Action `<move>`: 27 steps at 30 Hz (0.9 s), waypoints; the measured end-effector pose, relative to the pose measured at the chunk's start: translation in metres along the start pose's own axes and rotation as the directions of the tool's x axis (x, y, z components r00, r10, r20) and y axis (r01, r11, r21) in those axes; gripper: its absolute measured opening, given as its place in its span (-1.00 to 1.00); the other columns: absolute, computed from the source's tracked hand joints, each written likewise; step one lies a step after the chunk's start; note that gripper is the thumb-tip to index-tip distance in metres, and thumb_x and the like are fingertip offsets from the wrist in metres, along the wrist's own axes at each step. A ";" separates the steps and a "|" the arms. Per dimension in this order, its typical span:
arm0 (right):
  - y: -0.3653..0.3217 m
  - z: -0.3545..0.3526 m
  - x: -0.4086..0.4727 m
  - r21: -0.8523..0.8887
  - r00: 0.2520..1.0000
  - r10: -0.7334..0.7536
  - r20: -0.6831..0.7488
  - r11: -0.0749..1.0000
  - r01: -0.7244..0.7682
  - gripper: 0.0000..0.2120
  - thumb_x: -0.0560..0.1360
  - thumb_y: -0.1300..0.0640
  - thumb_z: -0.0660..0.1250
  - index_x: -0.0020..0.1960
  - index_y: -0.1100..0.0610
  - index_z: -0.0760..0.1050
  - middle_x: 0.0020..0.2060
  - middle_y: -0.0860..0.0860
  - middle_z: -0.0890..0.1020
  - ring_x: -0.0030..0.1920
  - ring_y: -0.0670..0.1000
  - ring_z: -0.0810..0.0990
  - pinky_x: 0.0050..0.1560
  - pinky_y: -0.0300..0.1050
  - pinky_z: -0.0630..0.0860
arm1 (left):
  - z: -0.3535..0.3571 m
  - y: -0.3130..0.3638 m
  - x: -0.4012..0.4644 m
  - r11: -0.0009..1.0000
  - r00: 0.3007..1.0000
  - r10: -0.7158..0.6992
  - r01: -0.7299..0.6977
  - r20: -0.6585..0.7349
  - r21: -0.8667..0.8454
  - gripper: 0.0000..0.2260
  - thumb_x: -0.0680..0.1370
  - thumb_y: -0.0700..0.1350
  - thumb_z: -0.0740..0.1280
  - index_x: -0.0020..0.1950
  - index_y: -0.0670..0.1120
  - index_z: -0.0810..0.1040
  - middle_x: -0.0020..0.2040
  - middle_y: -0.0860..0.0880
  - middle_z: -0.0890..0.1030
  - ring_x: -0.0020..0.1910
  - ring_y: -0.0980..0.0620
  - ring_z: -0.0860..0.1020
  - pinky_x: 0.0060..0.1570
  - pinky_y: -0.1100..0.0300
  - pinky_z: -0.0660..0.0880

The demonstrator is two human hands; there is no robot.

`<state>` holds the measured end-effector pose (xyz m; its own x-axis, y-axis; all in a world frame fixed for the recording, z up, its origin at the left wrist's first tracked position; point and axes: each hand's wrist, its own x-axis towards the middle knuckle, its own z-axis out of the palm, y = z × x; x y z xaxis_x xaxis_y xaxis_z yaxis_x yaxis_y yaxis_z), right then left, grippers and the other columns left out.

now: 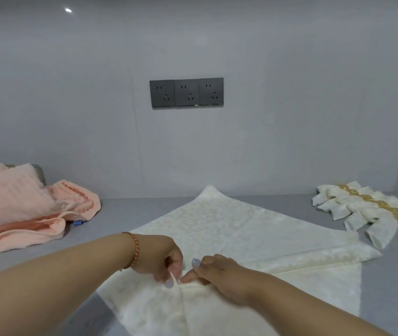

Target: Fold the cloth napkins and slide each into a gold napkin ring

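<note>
A cream patterned cloth napkin (217,224) lies spread on the grey table (130,209), one corner pointing at the wall and a folded band running to the right. My left hand (161,258), with an orange bracelet at the wrist, pinches a small raised fold of the napkin at its middle. My right hand (215,270) pinches the same fold from the right side, thumb up. At the far right lie several folded cream napkins (353,209), each held in a gold napkin ring (385,204).
A heap of peach towels (18,209) covers the left side of the table, with a small blue tag beside it. A grey wall with a row of three dark sockets (186,92) stands close behind the table.
</note>
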<state>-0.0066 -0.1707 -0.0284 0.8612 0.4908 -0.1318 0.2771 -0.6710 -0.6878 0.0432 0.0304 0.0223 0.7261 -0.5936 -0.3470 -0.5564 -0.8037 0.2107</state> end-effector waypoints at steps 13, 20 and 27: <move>0.015 -0.041 0.017 0.487 0.980 0.157 0.121 0.851 -0.196 -0.92 0.39 0.19 0.39 -0.12 0.10 0.58 -0.08 0.12 0.67 -0.01 0.06 0.62 0.29 -0.03 0.45 | 0.034 0.023 0.047 0.389 0.949 -0.057 -0.264 -0.309 -0.883 -0.84 0.28 -0.13 0.51 -0.29 -0.13 0.56 -0.32 -0.15 0.55 -0.36 -0.04 0.52 -0.28 0.18 0.44; 0.002 -0.059 0.012 0.273 0.957 0.257 0.136 0.919 -0.286 -0.94 0.51 0.19 0.36 -0.03 0.15 0.58 -0.19 0.06 0.65 -0.18 0.00 0.61 0.05 -0.09 0.53 | 0.042 0.032 0.051 0.505 0.946 -0.118 -0.204 -0.301 -0.839 -0.75 0.53 -0.01 0.40 -0.31 -0.07 0.52 -0.40 -0.17 0.58 -0.40 -0.02 0.49 -0.30 0.17 0.38; 0.008 -0.084 -0.011 -0.327 0.911 0.411 -0.028 0.858 -0.397 -0.76 0.57 -0.09 0.26 -0.20 0.02 0.44 -0.24 -0.07 0.45 -0.04 0.03 0.40 -0.12 -0.21 0.34 | 0.027 0.053 0.063 0.733 0.977 -0.127 -0.023 -0.170 -0.680 -0.84 0.48 -0.04 0.29 -0.17 -0.14 0.50 -0.37 -0.10 0.57 -0.31 -0.03 0.45 -0.10 0.12 0.35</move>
<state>0.0222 -0.2282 0.0280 0.9105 0.1558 -0.3830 0.0350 -0.9521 -0.3039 0.0485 -0.0488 -0.0134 0.8492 -0.4844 -0.2102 -0.1500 -0.6029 0.7836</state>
